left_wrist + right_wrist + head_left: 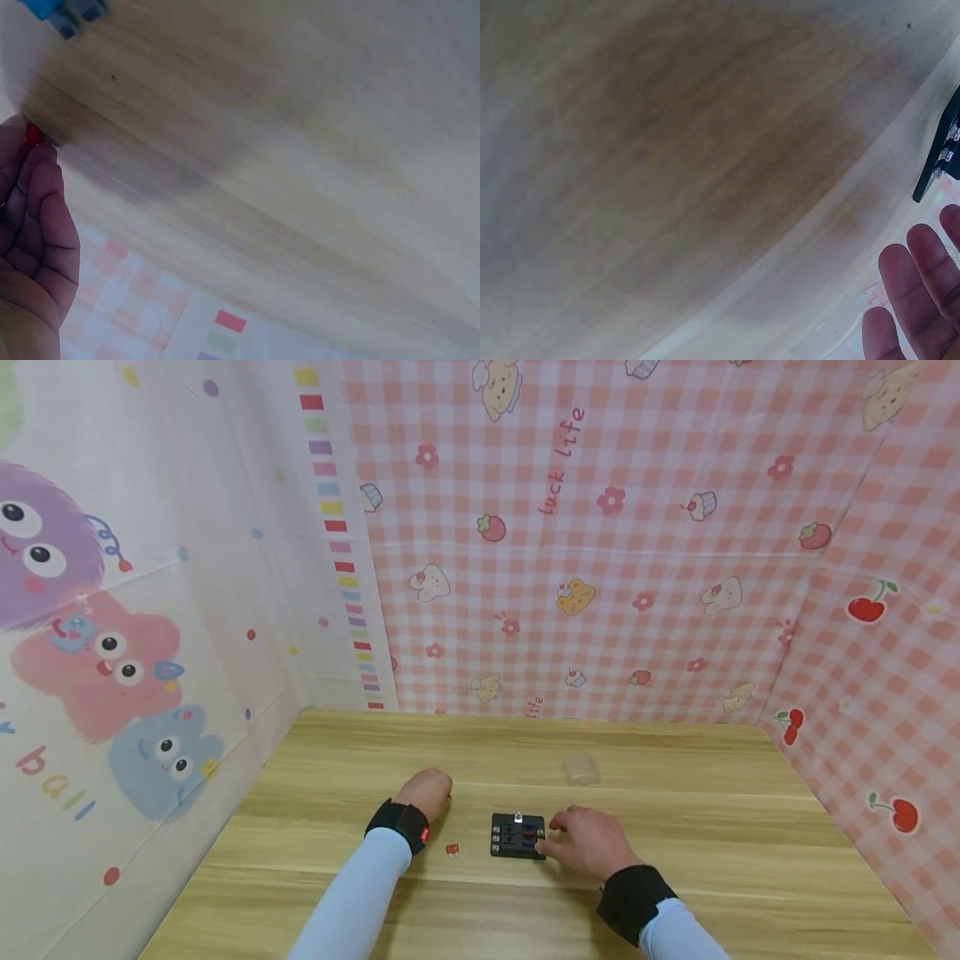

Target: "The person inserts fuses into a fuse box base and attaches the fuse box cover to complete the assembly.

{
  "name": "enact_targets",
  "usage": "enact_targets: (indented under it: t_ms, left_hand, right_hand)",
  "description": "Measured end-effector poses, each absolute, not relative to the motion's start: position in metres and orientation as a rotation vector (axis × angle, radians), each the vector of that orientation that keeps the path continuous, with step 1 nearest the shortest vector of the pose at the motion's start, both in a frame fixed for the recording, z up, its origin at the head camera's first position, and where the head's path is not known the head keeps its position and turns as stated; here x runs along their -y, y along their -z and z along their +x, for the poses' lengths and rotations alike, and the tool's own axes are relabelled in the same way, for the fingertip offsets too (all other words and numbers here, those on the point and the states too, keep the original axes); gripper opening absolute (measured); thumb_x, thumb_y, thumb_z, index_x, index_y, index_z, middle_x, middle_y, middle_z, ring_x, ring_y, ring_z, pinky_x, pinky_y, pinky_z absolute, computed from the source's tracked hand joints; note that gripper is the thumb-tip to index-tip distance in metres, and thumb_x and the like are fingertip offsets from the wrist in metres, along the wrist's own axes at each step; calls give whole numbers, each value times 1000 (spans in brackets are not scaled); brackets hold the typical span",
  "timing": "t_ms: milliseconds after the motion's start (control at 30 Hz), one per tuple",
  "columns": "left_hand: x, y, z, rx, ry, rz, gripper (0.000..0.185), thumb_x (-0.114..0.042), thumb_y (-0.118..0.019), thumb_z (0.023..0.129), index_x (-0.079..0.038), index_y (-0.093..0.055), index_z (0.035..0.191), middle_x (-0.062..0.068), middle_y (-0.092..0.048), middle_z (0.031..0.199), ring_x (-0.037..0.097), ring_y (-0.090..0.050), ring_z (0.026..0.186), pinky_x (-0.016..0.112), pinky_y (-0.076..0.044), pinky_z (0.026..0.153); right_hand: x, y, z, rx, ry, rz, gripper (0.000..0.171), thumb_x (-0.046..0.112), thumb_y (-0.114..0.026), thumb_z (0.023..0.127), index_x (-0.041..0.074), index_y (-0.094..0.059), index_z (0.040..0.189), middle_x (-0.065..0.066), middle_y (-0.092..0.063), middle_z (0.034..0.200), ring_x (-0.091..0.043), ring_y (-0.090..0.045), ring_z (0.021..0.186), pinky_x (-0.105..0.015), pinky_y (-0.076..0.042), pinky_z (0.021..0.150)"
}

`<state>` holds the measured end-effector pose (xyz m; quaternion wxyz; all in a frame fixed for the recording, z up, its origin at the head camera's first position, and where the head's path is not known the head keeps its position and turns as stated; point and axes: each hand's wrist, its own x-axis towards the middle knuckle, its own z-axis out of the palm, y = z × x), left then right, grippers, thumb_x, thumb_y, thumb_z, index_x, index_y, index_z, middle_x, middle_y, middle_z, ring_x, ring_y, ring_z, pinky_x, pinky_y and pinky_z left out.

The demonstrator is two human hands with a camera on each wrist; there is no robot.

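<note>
A small black fuse block (517, 836) with red and blue fuses in its slots lies on the wooden table (675, 860). My right hand (581, 842) rests at its right edge, fingers relaxed and touching its side; the right wrist view shows straight fingers (922, 277) beside the block's corner (939, 161). My left hand (429, 792) sits curled on the table left of the block. In the left wrist view its fingers (37, 217) pinch a tiny red fuse (31, 135). Another red fuse (452, 851) lies loose between my left forearm and the block.
A small clear plastic cover (581, 770) lies behind the block. Small blue and grey pieces (60, 13) show at the top left of the left wrist view. Patterned cloth walls (570, 552) close in the table at the back and on both sides.
</note>
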<state>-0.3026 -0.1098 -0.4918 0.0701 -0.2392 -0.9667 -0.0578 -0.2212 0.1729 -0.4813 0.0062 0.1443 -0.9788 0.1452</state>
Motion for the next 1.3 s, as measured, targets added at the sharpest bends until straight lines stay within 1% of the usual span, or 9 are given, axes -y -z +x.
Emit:
enact_targets:
  t_ms: [200, 400, 667, 800, 967, 1200, 1300]
  left_hand:
    - [110, 491, -306, 2914, 155, -730, 13, -2, -72, 84, -5, -68, 71, 5, -63, 68, 18, -58, 64, 37, -52, 68]
    - [111, 491, -307, 2899, 142, -738, 15, -3, -72, 82, -6, -67, 69, 4, -62, 66, 17, -56, 62, 36, -51, 66]
    - [111, 489, -305, 2875, 122, -742, 14, -2, -72, 83, -5, -67, 70, 6, -63, 68, 19, -60, 65, 37, -53, 67]
    - [110, 486, -304, 2879, 104, -740, 14, -3, -73, 84, -5, -68, 71, 6, -64, 71, 21, -62, 69, 37, -54, 70]
    - [112, 483, -304, 2858, 103, -741, 14, -3, -73, 83, -5, -67, 71, 7, -63, 71, 22, -63, 70, 38, -54, 70]
    - [111, 479, -305, 2857, 163, -728, 15, -1, -72, 84, -7, -66, 72, 2, -60, 69, 16, -59, 65, 34, -53, 66]
    - [109, 474, -304, 2844, 153, -748, 14, -2, -73, 84, -7, -67, 72, 1, -61, 70, 16, -59, 66, 33, -53, 65]
  right_hand:
    - [-173, 482, -222, 3064, -452, 460, 42, 50, -77, 82, 14, -74, 103, 1, -68, 95, -19, -64, 87, -42, -51, 78]
    - [-171, 481, -222, 3067, -456, 452, 41, 49, -77, 82, 14, -74, 103, 2, -68, 95, -18, -64, 87, -42, -51, 79]
    - [-171, 481, -221, 3058, -449, 467, 41, 49, -77, 82, 14, -74, 104, 1, -68, 96, -19, -64, 87, -42, -51, 78]
    - [-171, 482, -222, 3055, -446, 468, 43, 50, -76, 82, 14, -74, 106, 1, -68, 97, -20, -65, 89, -42, -52, 78]
    - [-170, 481, -223, 3064, -451, 466, 46, 51, -77, 81, 15, -73, 108, 1, -68, 98, -20, -64, 89, -43, -51, 79]
    - [-166, 480, -223, 3100, -464, 457, 50, 51, -78, 80, 14, -72, 113, 0, -67, 100, -20, -63, 89, -44, -50, 80]
    - [-164, 479, -223, 3099, -469, 466, 51, 49, -79, 80, 13, -72, 115, 0, -67, 99, -20, -62, 88, -45, -50, 79]
